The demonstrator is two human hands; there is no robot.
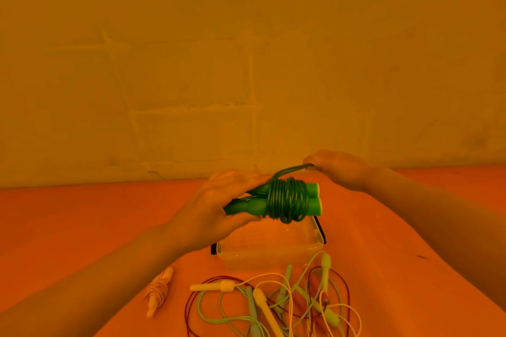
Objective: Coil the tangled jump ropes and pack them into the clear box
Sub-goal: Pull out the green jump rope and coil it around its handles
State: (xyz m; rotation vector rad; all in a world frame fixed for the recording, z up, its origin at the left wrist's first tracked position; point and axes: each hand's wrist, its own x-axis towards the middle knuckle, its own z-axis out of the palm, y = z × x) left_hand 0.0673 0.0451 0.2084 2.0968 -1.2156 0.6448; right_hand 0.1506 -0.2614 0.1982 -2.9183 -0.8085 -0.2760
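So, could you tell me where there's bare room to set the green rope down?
The clear box looks empty. Bare table lies left of it, beyond the coiled rope. The tangled ropes crowd the near side.

Bare room: painted block wall, plain tabletop.
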